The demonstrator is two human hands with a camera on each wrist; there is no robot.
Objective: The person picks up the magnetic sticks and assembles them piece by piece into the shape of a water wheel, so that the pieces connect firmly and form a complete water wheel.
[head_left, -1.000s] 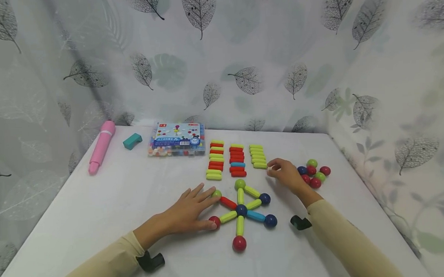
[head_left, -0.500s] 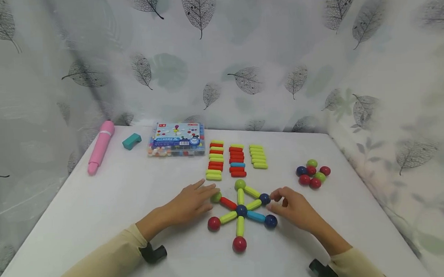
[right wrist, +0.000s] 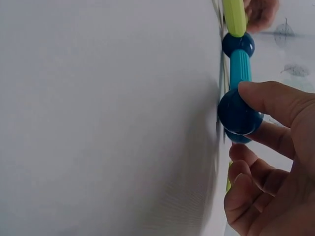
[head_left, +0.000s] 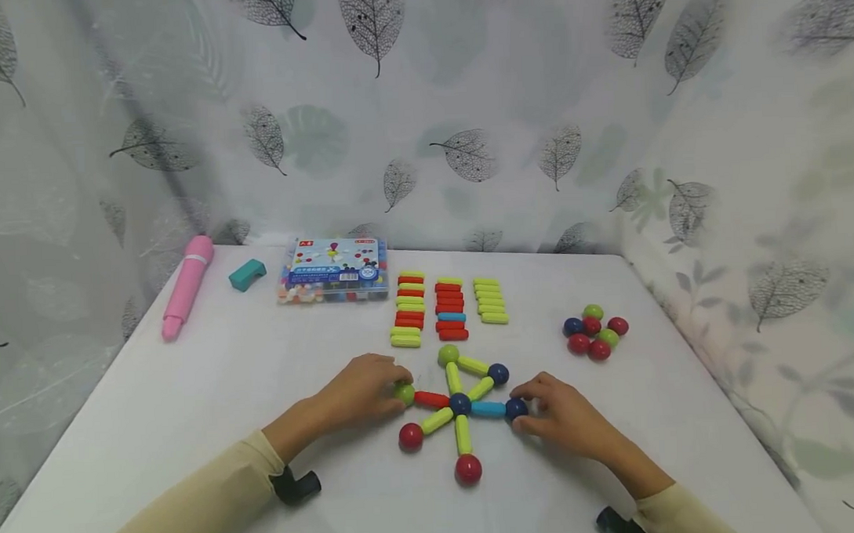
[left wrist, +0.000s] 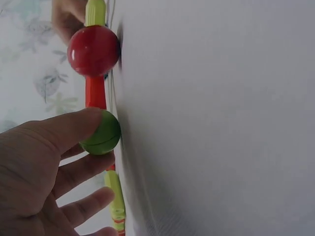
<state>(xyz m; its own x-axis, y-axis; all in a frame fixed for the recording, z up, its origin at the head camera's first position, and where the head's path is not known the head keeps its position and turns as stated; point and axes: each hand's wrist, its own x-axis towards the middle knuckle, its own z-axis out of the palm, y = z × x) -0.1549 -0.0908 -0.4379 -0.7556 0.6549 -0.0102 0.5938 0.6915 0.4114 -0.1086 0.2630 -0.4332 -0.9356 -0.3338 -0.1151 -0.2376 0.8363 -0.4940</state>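
A wheel-like figure of balls and rods lies on the white table, with a dark blue ball at its hub. My left hand pinches the green ball at the end of the red rod. On the other side my right hand pinches the dark blue ball on the tip of the blue rod. Red balls end two yellow-green spokes: one ball at lower left, one at the front. A yellow-green rod joins the back green ball to another blue ball.
Behind the figure lie three columns of rods. Several loose balls cluster at the right. A clear parts box, a teal block and a pink stick-like object stand along the back left. A patterned curtain hangs behind.
My right hand came from the rod columns to the figure and now holds the blue rod's ball. My left hand went from lying flat to pinching the green ball; the red rod swung towards level.
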